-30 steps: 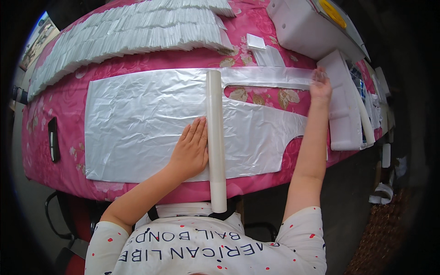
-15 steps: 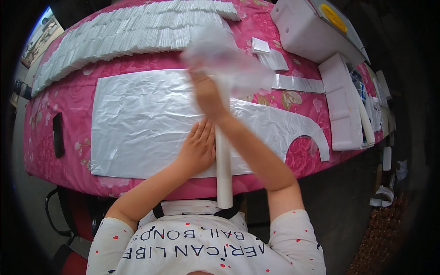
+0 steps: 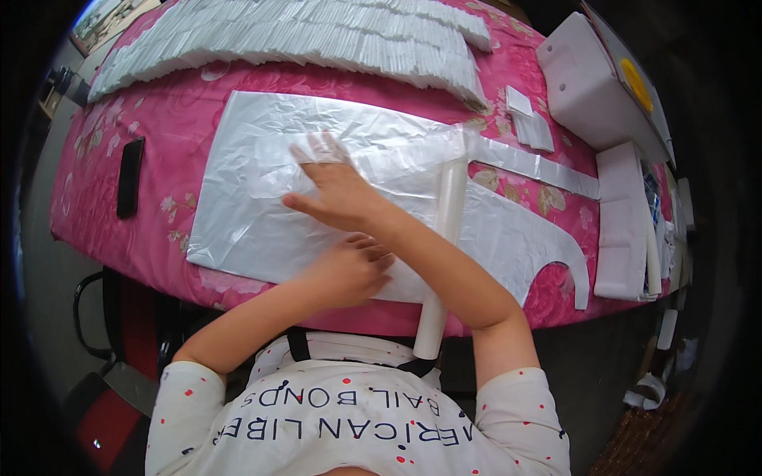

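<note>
Silvery plastic sheet [image 3: 254, 210] flat on a pink flowered tablecloth [image 3: 175, 262], with a pale tube [image 3: 451, 198] crosswise on top. Right hand [image 3: 337, 190] over the left part of the sheet, fingers splayed wide, on or just above a thin filmy strip [image 3: 401, 161] laid along it; no grip visible, firm contact impossible to confirm. Left hand [image 3: 355, 266] blurred, nearer the body, fingers loosely bent; no way to tell of any hold. Possible trouble: creasing of the thin film, from a sweeping palm; slipping of the loose strip, from its lightness; rolling of the tube, from a knock by the right forearm [image 3: 456, 274] across it or against its near end, out past the tablecloth's edge; tearing at the narrow curved tongue [image 3: 580, 278], from a sharp pull. As for writing: dark lettering, upside down here, across the red-dotted white shirt [image 3: 357, 401]; no readable label on tube, phone [image 3: 130, 176] or foam tray [image 3: 619, 226].
</note>
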A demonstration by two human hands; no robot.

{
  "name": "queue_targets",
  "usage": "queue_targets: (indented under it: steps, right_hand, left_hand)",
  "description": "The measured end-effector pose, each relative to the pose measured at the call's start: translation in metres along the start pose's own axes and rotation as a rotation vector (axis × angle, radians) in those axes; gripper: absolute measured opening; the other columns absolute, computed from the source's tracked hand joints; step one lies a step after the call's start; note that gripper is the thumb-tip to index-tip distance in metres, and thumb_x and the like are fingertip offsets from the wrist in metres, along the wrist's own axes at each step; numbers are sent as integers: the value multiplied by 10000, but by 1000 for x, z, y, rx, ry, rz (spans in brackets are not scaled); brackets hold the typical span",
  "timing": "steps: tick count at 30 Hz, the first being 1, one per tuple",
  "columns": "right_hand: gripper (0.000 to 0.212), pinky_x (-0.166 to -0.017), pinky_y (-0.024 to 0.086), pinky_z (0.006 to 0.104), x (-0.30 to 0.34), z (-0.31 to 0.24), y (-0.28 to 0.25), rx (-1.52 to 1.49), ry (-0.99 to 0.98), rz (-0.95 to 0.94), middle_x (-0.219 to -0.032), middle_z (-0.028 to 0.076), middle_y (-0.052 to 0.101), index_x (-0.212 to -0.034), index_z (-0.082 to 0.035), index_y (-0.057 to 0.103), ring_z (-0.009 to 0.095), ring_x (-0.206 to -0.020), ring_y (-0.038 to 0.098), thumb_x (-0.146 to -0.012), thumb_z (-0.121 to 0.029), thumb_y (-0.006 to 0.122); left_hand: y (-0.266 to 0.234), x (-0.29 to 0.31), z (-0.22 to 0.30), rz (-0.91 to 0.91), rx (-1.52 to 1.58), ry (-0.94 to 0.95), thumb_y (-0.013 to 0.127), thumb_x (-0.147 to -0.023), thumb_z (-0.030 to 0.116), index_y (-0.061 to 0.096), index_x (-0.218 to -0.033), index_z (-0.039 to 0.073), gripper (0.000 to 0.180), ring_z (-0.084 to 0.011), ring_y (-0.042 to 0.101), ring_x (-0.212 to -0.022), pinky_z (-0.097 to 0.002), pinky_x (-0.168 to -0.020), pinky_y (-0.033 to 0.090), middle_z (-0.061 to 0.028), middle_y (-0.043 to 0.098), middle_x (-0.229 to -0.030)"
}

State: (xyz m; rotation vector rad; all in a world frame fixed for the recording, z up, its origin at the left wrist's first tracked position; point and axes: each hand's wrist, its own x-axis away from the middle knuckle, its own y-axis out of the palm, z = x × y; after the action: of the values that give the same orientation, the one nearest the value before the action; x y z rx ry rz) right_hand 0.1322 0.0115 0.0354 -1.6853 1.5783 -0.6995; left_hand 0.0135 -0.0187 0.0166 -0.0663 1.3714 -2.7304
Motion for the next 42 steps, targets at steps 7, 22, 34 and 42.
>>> queue_targets:
  steps: [7,22,34,42]
  right_hand:
    - [870,-1108,68,365,22,28,-10,-541,60,-89,-1442,237,186,-1374,64,203,319,-1361,133,-878,-649,154]
    - [843,-1101,11,413,234,200,-191,-525,632,1154,-1479,130,169,-1410,-48,200,231,-1372,129,-856,-683,167]
    - [348,-886,425,300,252,93,-131,133,530,667,-1125,127,584,-1158,-10,538,220,-1011,560,-824,-83,602]
    - [567,-1026,306,413,237,33,-62,212,80,99,-1370,161,367,-1296,-58,429,342,-1262,346,-830,-355,555]
  left_hand:
    - [-50,29,-50,637,-296,-112,625,-758,219,473,-1203,-7,522,-317,447,-1142,-392,-947,368,-171,469,-1258]
    - [-49,31,-56,518,-309,-169,596,-787,172,459,-1226,-8,494,-317,439,-1158,-397,-973,345,-152,478,-1258]
    - [-28,-151,-11,501,1346,-384,327,-943,400,350,-1295,-64,582,-261,381,-1243,-344,-1044,277,-190,402,-1331]
    - [-34,-168,-18,323,1778,-631,285,-942,451,303,-1299,-93,651,-249,410,-1220,-345,-1024,324,-206,402,-1316]
